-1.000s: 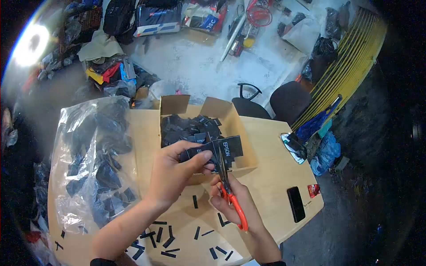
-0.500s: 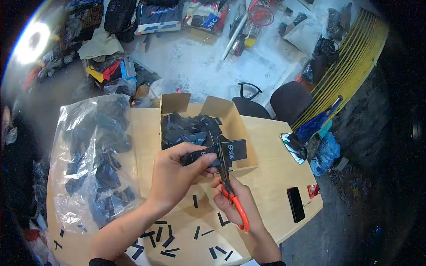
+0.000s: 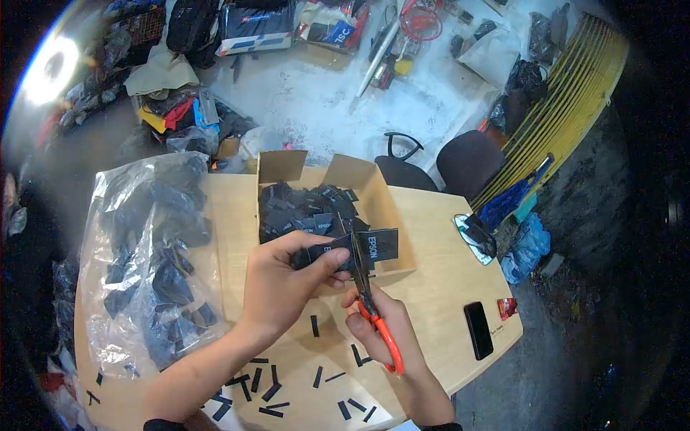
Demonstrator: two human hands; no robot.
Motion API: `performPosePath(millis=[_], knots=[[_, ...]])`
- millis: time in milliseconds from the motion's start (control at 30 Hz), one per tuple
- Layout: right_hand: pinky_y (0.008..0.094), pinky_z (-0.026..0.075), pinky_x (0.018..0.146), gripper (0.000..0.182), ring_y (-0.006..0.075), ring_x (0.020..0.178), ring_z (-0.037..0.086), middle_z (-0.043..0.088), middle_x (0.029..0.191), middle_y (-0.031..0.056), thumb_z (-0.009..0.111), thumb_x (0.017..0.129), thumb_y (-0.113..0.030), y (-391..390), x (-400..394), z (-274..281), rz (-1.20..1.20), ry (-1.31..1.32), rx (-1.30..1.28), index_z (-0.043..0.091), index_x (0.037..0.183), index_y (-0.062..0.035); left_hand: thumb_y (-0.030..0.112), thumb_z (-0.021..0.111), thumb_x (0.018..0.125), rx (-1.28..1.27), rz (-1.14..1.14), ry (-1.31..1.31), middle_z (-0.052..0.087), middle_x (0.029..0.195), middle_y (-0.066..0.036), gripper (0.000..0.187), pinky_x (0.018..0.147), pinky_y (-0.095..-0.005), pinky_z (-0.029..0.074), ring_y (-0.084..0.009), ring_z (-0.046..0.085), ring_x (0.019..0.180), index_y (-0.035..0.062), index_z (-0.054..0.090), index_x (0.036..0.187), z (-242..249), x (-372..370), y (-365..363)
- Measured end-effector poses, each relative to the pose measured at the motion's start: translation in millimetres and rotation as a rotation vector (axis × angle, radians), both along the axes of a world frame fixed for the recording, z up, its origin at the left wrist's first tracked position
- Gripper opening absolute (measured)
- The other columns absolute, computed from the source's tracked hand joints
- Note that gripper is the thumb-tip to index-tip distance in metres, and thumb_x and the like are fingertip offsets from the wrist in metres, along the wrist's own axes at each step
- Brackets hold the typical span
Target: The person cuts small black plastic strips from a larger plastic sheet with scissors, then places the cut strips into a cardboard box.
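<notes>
My left hand (image 3: 291,276) pinches a strip of black fabric labels (image 3: 383,244) printed "EPSON" in white. With my right hand (image 3: 381,316) I grip scissors (image 3: 370,298) by their red handles. The scissor blades point away from me and lie across the label strip, just right of my left fingertips. One label sticks out beyond the blades on the right. Behind my hands stands an open cardboard box (image 3: 395,215), with a pile of black labels (image 3: 305,208) inside. Small black offcuts (image 3: 273,384) lie scattered on the table in front of me.
A clear plastic bag (image 3: 154,266) with black pieces covers the table's left side. On the right lie a phone (image 3: 478,331) and a small red packet (image 3: 507,309). Beyond the table are a dark chair (image 3: 471,165) and a yellow slatted rack (image 3: 564,108).
The whole view has shifted very slightly. My hands, the scissors and the label strip keep nearly the same pose, with the blades perhaps a little closer together.
</notes>
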State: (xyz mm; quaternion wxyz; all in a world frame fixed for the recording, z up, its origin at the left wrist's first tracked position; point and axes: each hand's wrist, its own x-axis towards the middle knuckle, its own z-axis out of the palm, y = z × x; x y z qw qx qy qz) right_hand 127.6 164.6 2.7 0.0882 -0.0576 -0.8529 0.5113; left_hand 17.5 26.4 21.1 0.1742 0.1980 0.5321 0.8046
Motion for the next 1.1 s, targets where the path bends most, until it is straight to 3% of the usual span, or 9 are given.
performPosePath(millis=[167, 767, 1100], knots=[[0.023, 0.042, 0.053, 0.031, 0.0077, 0.053, 0.051, 0.052, 0.061, -0.0004, 0.068, 0.081, -0.021, 1.5, -0.3, -8.9, 0.009, 0.012, -0.079, 0.053, 0.101, -0.0037, 0.003, 0.067, 0.082, 0.013, 0.006, -0.006, 0.066, 0.081, -0.012, 0.012, 0.059, -0.0259, 0.056, -0.0148, 0.065, 0.068, -0.0043, 0.063, 0.09, -2.4, 0.3, 0.7], [0.0238, 0.041, 0.052, 0.029, 0.0082, 0.052, 0.049, 0.05, 0.058, 0.0, 0.069, 0.08, -0.017, -0.5, -0.7, -3.3, -0.01, -0.013, 0.015, 0.053, 0.1, -0.0034, 0.004, 0.066, 0.084, -0.049, 0.025, 0.002, 0.067, 0.08, -0.011, 0.013, 0.06, -0.0232, 0.055, -0.0117, 0.065, 0.068, -0.0059, 0.065, 0.092, 0.5, 2.6, -0.1], [0.0254, 0.045, 0.056, 0.026, 0.011, 0.055, 0.056, 0.057, 0.062, 0.0038, 0.065, 0.083, -0.019, -1.3, -0.3, 1.3, -0.006, 0.008, 0.047, 0.054, 0.1, -0.0032, 0.003, 0.066, 0.083, -0.019, 0.016, 0.024, 0.066, 0.083, -0.013, 0.013, 0.061, -0.0265, 0.058, -0.016, 0.066, 0.069, -0.0041, 0.062, 0.092, -3.2, 1.2, 0.9]])
